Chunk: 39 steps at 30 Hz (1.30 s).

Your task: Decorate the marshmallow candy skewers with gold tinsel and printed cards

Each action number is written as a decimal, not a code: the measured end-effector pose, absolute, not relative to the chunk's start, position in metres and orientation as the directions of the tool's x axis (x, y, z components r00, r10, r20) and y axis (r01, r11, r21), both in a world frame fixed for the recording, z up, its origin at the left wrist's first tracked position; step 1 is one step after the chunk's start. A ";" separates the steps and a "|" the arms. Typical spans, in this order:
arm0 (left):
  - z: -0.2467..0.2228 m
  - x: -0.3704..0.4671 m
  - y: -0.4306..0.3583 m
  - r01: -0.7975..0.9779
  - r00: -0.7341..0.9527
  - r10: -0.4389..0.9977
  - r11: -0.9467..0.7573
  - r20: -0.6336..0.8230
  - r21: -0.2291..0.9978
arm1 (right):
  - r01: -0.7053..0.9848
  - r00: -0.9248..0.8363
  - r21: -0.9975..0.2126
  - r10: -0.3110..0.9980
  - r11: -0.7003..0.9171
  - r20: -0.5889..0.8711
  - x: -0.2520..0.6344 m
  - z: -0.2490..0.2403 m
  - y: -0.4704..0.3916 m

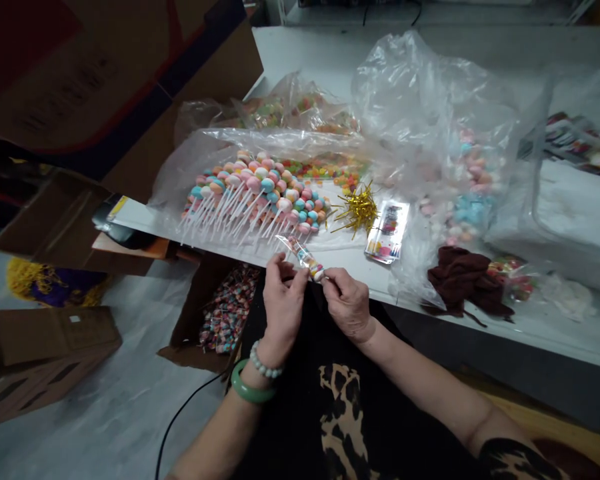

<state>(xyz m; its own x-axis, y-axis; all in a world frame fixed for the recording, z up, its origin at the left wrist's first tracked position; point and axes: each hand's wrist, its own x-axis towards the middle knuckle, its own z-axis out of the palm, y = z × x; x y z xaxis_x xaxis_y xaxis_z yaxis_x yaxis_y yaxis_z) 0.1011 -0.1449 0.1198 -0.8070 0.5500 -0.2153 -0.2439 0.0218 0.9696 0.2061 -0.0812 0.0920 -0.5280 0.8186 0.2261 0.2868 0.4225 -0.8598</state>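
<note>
Clear plastic packet, sweets inside, slants lengthwise away leftward at the table's edge, my left hand and right hand pinching its near end; below-left, a cardboard box holds wrapped candies

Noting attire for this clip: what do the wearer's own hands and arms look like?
The left hand, ungloved, has a pale beaded bracelet and a smooth green bangle at the wrist. The right hand is ungloved, its wrist bare. A black, leopard-patterned sleeve shows above the right forearm.
</note>
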 end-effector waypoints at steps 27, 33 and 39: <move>0.120 0.099 -0.154 0.205 -0.622 0.782 0.138 0.020 0.969 | 0.223 -0.607 -0.942 0.792 0.251 0.067 0.204 0.091 -0.078; 0.116 0.110 -0.148 0.167 -0.652 0.757 0.094 0.038 0.981 | 0.098 -0.525 -0.991 0.841 -0.088 -0.127 0.190 0.092 -0.072; 0.106 0.104 -0.146 -0.357 -0.722 0.638 -0.014 -0.266 0.934 | -0.098 -0.722 -0.614 0.480 -0.784 -0.498 0.187 0.093 -0.058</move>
<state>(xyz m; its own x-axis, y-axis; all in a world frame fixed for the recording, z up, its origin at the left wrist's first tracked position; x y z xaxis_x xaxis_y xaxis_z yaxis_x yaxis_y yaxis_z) 0.1041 -0.1457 0.1061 -0.7223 0.6382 -0.2664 -0.3573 -0.0144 0.9339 0.1874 -0.0582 0.0927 -0.7219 0.4805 -0.4980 -0.0982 -0.7835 -0.6136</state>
